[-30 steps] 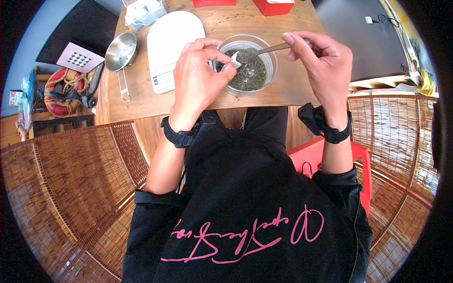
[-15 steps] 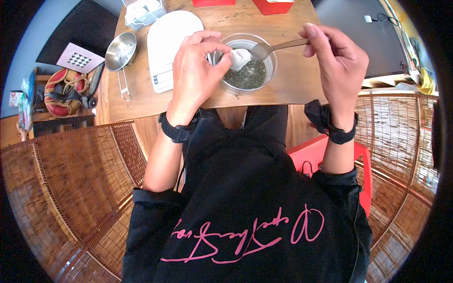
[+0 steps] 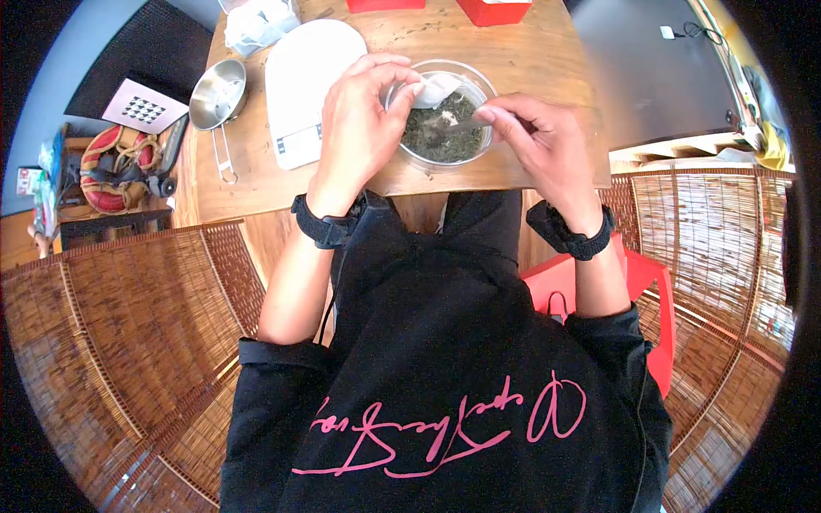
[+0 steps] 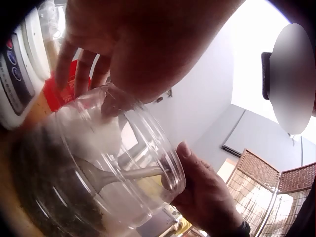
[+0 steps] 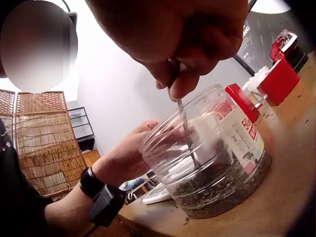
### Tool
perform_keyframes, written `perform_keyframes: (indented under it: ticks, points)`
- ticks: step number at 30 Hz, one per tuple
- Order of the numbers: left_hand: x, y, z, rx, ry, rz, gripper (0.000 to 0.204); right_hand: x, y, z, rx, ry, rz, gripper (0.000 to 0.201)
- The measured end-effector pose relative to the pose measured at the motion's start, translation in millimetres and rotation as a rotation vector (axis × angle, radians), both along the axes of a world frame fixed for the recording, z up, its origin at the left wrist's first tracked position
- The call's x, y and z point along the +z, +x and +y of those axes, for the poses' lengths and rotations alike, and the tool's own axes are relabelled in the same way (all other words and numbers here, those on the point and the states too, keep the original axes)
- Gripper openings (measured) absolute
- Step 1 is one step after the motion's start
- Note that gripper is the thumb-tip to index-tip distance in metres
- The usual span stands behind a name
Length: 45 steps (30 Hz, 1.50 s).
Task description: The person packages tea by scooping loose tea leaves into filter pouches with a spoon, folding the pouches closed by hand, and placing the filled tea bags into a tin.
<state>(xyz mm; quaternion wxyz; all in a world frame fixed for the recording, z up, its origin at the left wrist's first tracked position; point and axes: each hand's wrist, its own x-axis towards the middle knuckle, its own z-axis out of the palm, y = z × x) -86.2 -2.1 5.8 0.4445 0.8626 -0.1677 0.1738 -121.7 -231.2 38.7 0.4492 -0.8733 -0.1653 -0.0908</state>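
Observation:
A clear round plastic jar [image 3: 484,85] stands near the table's front edge, with dark green dried leaves [image 3: 443,147] in the bottom. At its mouth my left hand [image 3: 359,111] pinches a small white pouch [image 3: 438,89] that looks like an empty tea bag, its lower part hanging inside the jar. My right hand [image 3: 547,141] grips the handle of a metal spoon [image 4: 136,173] at the right of the rim. The spoon's bowl [image 4: 94,178] is down inside the jar at the leaves, below the pouch.
Left of the jar lies a white kitchen scale [image 3: 301,77], and beyond it a metal pan with a handle [image 3: 219,92]. A clear tub of white pouches [image 3: 261,24] stands at the back. Red boxes [image 3: 494,10] sit along the far side.
My right hand has come left and down, lowering the spoon from beside the pouch into the leaves. The left hand keeps hold of the pouch, which has shifted slightly up over the jar.

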Motion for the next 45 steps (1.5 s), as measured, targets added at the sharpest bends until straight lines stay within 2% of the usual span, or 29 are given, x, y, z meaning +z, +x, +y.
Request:
perform_keyframes:
  ticks: [2,6,9,12,14,21,25,27,29,31,32,34,35,38,42,45]
  points:
    - [1.7,-0.8,-2.2,0.008,-0.045,0.072,0.012,-4.2,-2.6,2.7,0.105,0.121,0.148,0.019]
    - [1.6,-0.2,-1.9,0.012,-0.016,0.050,0.011,-5.7,-3.2,3.9,0.104,0.195,0.228,0.020]
    - [2.9,-0.8,-1.4,0.018,-0.011,0.074,0.013,-12.9,1.7,-3.8,0.063,0.328,0.220,0.023]
    - [3.3,-0.7,-0.2,0.023,0.025,0.057,0.014,-12.2,3.2,-12.8,0.005,0.403,0.312,0.026]
    - [4.2,-0.6,1.8,-0.001,0.010,0.095,0.013,-14.4,5.4,-19.8,-0.085,0.483,0.471,0.029]
    - [13.6,-5.7,7.0,-0.020,0.022,0.160,0.013,-5.0,4.9,-31.3,-0.180,0.565,0.510,0.032]
    - [13.8,-7.2,8.4,-0.020,0.058,0.156,0.014,4.0,10.9,-45.9,-0.244,0.550,0.444,0.031]
    - [13.4,-7.6,7.8,-0.025,0.065,0.149,0.014,11.4,12.8,-46.0,-0.314,0.564,0.289,0.028]
    - [12.2,-7.8,7.3,-0.022,0.065,0.139,0.014,19.4,12.9,-41.1,-0.330,0.557,0.251,0.027]
    - [13.0,-8.2,6.8,-0.020,0.061,0.148,0.015,22.9,13.4,-36.4,-0.312,0.390,0.092,0.025]
    - [13.2,-8.3,6.8,-0.018,0.056,0.157,0.015,25.2,12.3,-30.9,-0.312,0.390,0.092,0.025]
    - [12.8,-8.9,7.1,-0.011,0.051,0.156,0.014,30.1,6.4,-19.3,-0.207,0.254,-0.143,0.018]
    - [12.5,-9.2,7.3,-0.005,0.046,0.156,0.014,31.5,4.2,-17.2,-0.206,0.254,-0.142,0.018]
    - [12.8,-9.3,7.1,0.007,0.038,0.150,0.012,38.3,-0.1,-14.3,-0.104,0.034,-0.387,0.009]
    - [10.2,-8.4,5.5,0.017,0.085,0.093,0.013,47.0,-8.2,-14.0,-0.098,0.022,-0.448,0.007]
    - [12.1,-7.5,2.5,0.055,0.057,0.094,0.014,46.2,-12.2,-17.0,-0.058,0.010,-0.318,0.009]
